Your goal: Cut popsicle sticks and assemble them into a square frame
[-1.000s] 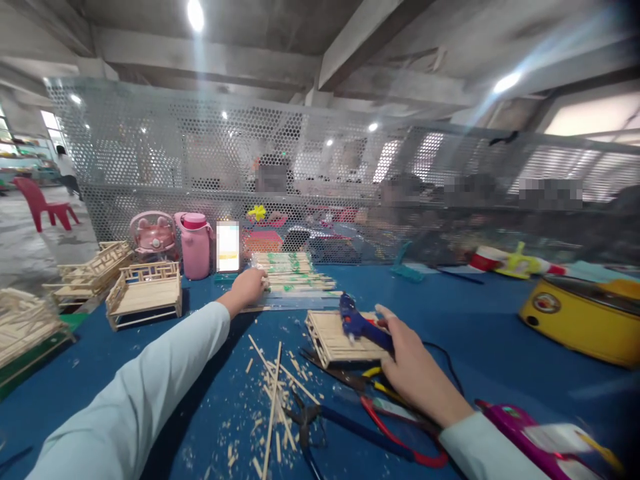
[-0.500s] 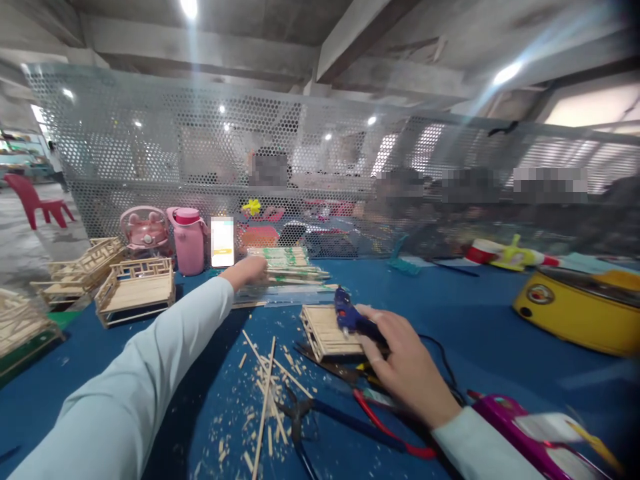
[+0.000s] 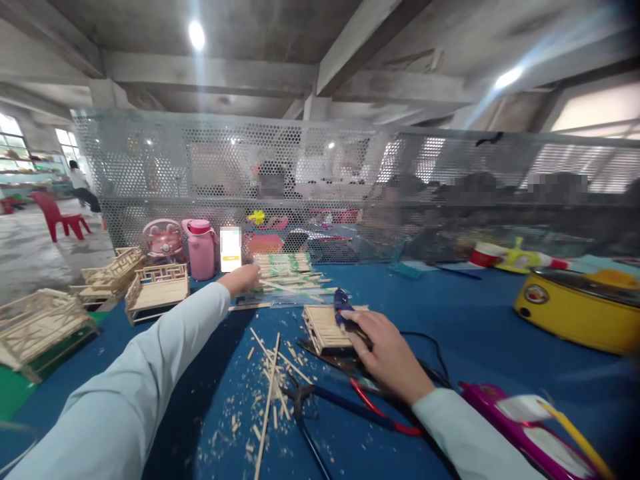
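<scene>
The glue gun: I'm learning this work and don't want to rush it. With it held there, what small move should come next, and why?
Probably draw one stick clear of the stick pile with the left hand: its fingers are at the pile's left end, while the right hand holds the glue gun over the small wooden frame.

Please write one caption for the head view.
Left hand at wooden sticks, right hand holding a blue glue gun.
</scene>
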Available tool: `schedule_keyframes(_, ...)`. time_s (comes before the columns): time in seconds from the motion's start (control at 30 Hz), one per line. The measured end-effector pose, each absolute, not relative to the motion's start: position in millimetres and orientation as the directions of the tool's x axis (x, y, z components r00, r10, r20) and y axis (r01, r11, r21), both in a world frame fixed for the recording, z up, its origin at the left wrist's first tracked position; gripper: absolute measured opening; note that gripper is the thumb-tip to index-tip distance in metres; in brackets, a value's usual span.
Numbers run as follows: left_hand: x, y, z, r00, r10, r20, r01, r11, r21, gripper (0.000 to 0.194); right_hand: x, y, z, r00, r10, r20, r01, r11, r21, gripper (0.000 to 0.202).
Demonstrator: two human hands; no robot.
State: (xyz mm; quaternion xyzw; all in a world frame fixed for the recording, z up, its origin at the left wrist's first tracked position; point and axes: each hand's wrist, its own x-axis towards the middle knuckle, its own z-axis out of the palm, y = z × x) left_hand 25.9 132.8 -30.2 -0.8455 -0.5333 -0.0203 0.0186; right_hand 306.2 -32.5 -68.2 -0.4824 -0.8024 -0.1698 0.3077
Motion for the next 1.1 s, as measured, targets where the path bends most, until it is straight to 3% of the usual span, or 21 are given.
schedule_keyframes(0.2,2.6,112.9,-28.1,0.334,0.939,0.084,0.940,-0.324,-0.110,0.089,306.6,-32.9,-65.2,-0.356,0.650,0.671,0.874,0.486,-0.008,0.034)
schedule_keyframes(0.33,-14.6,98.6,-26.0,0.331,0.940,0.077,0.941,-0.324,-0.093,0.100,308.3,-33.5,-57.2,-0.347,0.604,0.718,0.875,0.484,0.016,0.039)
schedule_keyframes(0.4,-21.5,89.7,-30.4,0.349,0.936,0.049,0.937,-0.346,-0.050,0.088,302.6,-35.2,-47.7,-0.304,0.582,0.754,0.888,0.460,0.003,0.037)
schedule_keyframes(0.5,-30.1,73.2,-42.5,0.345,0.938,0.029,0.938,-0.346,0.017,0.045,277.6,-40.3,-27.5,-0.266,0.573,0.775,0.875,0.481,-0.055,0.032)
schedule_keyframes(0.6,-37.2,55.4,-54.8,0.300,0.952,0.063,0.951,-0.304,0.065,0.015,237.0,-45.2,-9.9,-0.225,0.599,0.769,0.802,0.562,-0.203,0.030)
schedule_keyframes(0.7,-43.0,39.1,-62.5,0.239,0.964,0.119,0.961,-0.253,0.114,0.013,197.1,-45.6,-7.7,-0.141,0.736,0.662,0.636,0.580,-0.509,0.021)
schedule_keyframes(0.73,-44.6,33.8,-64.0,0.211,0.966,0.149,0.964,-0.230,0.130,0.014,186.6,-44.8,-11.2,-0.129,0.762,0.634,0.605,0.568,-0.559,0.019)
schedule_keyframes(0.93,-48.3,-1.4,-70.7,0.070,0.933,0.353,0.957,-0.163,0.240,0.023,159.0,-40.9,-44.3,-0.093,0.845,0.526,0.457,0.505,-0.732,0.018)
schedule_keyframes(1.1,-39.4,-35.0,-71.4,0.316,0.870,0.379,0.801,-0.458,0.385,0.017,165.5,-39.9,-40.1,-0.069,0.923,0.379,0.282,0.382,-0.880,0.031)
